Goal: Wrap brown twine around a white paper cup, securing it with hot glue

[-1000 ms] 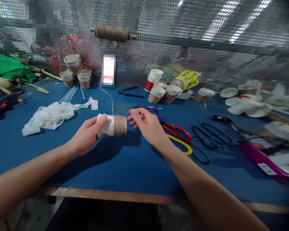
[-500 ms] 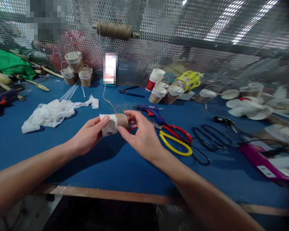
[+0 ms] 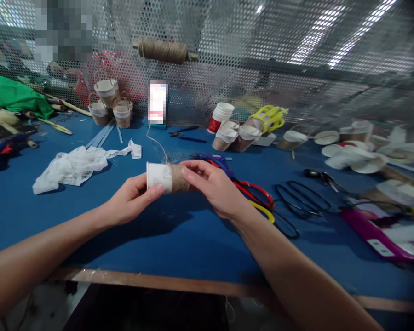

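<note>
A white paper cup (image 3: pixel 158 175) lies sideways in the air above the blue table, its base half wrapped in brown twine (image 3: pixel 178 178). My left hand (image 3: pixel 138 196) grips the cup near its rim, thumb on the near side. Around the twine-covered base end, my right hand (image 3: pixel 212 186) is closed, thumb on top of the winding and fingers behind. A loose strand of twine (image 3: pixel 158 143) runs from the cup back toward the phone. Behind my right hand lie a blue glue gun (image 3: pixel 218 162) and scissors with red and yellow handles (image 3: pixel 264 197), partly hidden.
Crumpled white lace (image 3: pixel 72 166) lies left. Pliers (image 3: pixel 188 135) and a phone (image 3: pixel 158 103) are at the back. Twine-wrapped cups (image 3: pixel 122 112) stand back left, others (image 3: pixel 225 137) back right. Black cable (image 3: pixel 301 202) and a purple power strip (image 3: pixel 364 232) lie right. A twine spool (image 3: pixel 163 49) hangs above.
The cup has turned about its length, so its red print no longer shows. It has shifted slightly right. My right thumb has moved from the near underside to the top of the twine.
</note>
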Action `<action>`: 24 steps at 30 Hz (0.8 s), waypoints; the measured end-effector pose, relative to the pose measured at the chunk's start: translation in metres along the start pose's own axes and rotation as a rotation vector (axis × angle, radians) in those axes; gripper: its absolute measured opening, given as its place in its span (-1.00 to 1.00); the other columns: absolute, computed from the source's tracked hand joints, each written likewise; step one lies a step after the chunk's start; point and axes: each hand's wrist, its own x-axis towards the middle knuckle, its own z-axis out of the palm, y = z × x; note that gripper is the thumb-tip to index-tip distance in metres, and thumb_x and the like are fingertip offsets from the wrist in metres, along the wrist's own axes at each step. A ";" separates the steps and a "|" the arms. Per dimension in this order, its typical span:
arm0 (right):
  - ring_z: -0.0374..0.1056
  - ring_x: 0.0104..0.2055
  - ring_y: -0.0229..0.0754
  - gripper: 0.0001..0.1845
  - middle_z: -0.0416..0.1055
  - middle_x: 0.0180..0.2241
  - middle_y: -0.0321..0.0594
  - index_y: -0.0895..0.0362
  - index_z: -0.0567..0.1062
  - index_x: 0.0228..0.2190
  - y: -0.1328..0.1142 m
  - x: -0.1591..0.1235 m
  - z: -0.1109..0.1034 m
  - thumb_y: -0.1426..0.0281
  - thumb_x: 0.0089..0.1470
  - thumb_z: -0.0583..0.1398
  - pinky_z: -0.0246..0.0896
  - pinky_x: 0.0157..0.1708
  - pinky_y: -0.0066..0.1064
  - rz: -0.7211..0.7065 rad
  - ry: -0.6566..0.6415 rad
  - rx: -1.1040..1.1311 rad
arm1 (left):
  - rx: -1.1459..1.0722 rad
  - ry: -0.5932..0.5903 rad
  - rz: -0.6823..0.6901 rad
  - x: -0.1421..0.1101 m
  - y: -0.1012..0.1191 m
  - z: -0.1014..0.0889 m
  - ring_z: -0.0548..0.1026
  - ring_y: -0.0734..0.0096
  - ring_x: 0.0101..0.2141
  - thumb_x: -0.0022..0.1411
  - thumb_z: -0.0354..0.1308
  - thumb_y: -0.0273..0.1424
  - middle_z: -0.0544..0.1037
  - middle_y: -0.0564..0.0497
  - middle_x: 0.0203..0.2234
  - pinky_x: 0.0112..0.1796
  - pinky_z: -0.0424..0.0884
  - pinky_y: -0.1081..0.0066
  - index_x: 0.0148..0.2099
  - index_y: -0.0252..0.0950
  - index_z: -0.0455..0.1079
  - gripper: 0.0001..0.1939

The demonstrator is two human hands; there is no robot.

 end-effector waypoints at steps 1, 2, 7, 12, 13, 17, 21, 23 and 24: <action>0.32 -0.26 -0.22 -0.62 0.37 -0.23 -0.13 0.18 0.35 -0.22 -0.001 -0.001 0.000 0.23 -0.06 0.19 0.29 -0.27 -0.31 -0.023 -0.005 -0.044 | -0.090 -0.003 -0.031 0.001 -0.001 -0.001 0.44 0.29 -0.22 0.14 0.09 -0.24 0.53 -0.08 -0.26 -0.14 0.31 0.36 -0.11 -0.35 0.40 -0.66; 0.32 -0.24 -0.20 -0.61 0.36 -0.22 -0.12 0.18 0.34 -0.20 -0.002 -0.002 -0.001 0.24 -0.08 0.20 0.29 -0.25 -0.30 -0.052 -0.011 -0.095 | -0.188 -0.007 -0.070 0.002 -0.002 -0.001 0.45 0.31 -0.24 0.13 0.10 -0.23 0.53 -0.08 -0.27 -0.16 0.33 0.37 -0.11 -0.35 0.40 -0.65; 0.33 -0.22 -0.19 -0.62 0.34 -0.18 -0.11 0.15 0.32 -0.19 -0.006 -0.006 -0.003 0.30 -0.09 0.22 0.30 -0.26 -0.29 -0.143 -0.103 -0.220 | -0.375 -0.011 -0.206 0.006 -0.001 -0.002 0.46 0.41 -0.32 0.04 0.20 -0.34 0.54 -0.07 -0.33 -0.20 0.33 0.43 -0.16 -0.38 0.42 -0.69; 0.32 -0.23 -0.20 -0.68 0.40 -0.25 -0.14 0.17 0.40 -0.27 -0.009 -0.004 -0.006 0.20 -0.02 0.14 0.23 -0.22 -0.33 -0.117 -0.083 -0.234 | -0.091 -0.051 -0.163 0.001 0.004 0.000 0.39 0.49 -0.47 0.01 0.21 -0.36 0.51 0.00 -0.47 -0.38 0.33 0.48 -0.23 -0.40 0.43 -0.74; 0.32 -0.24 -0.20 -0.66 0.41 -0.26 -0.15 0.18 0.42 -0.29 -0.009 -0.004 -0.006 0.17 0.00 0.11 0.22 -0.22 -0.33 -0.098 -0.084 -0.232 | -0.035 -0.068 -0.146 0.000 0.005 0.001 0.38 0.49 -0.49 0.01 0.21 -0.36 0.50 0.01 -0.49 -0.40 0.32 0.48 -0.26 -0.41 0.42 -0.76; 0.31 -0.22 -0.19 -0.63 0.43 -0.27 -0.17 0.18 0.46 -0.32 -0.003 -0.004 0.001 0.14 0.03 0.07 0.18 -0.20 -0.35 -0.009 -0.189 -0.145 | 0.113 -0.153 -0.091 -0.004 0.007 0.005 0.34 0.50 -0.51 0.02 0.18 -0.37 0.45 0.02 -0.53 -0.44 0.31 0.49 -0.35 -0.43 0.41 -0.81; 0.31 -0.26 -0.26 -0.72 0.43 -0.29 -0.22 0.16 0.45 -0.32 0.003 -0.005 0.009 0.24 -0.06 0.18 0.18 -0.21 -0.39 0.050 -0.175 0.067 | 0.219 -0.223 -0.049 -0.005 0.008 0.007 0.22 0.58 -0.60 0.02 0.15 -0.38 0.33 0.09 -0.64 -0.55 0.23 0.55 -0.47 -0.42 0.34 -0.83; 0.30 -0.32 -0.30 -0.79 0.43 -0.34 -0.25 0.15 0.44 -0.40 0.005 -0.004 0.011 0.31 -0.13 0.23 0.18 -0.24 -0.40 0.092 -0.129 0.165 | 0.249 -0.236 -0.040 -0.006 0.008 0.008 0.21 0.58 -0.60 0.02 0.14 -0.37 0.31 0.10 -0.65 -0.56 0.22 0.56 -0.47 -0.42 0.34 -0.82; 0.30 -0.34 -0.31 -0.83 0.42 -0.36 -0.26 0.16 0.44 -0.45 0.005 -0.004 0.012 0.33 -0.16 0.24 0.18 -0.25 -0.41 0.116 -0.119 0.207 | 0.261 -0.240 -0.041 -0.006 0.008 0.008 0.22 0.58 -0.59 0.02 0.14 -0.36 0.33 0.10 -0.64 -0.55 0.23 0.55 -0.46 -0.42 0.34 -0.82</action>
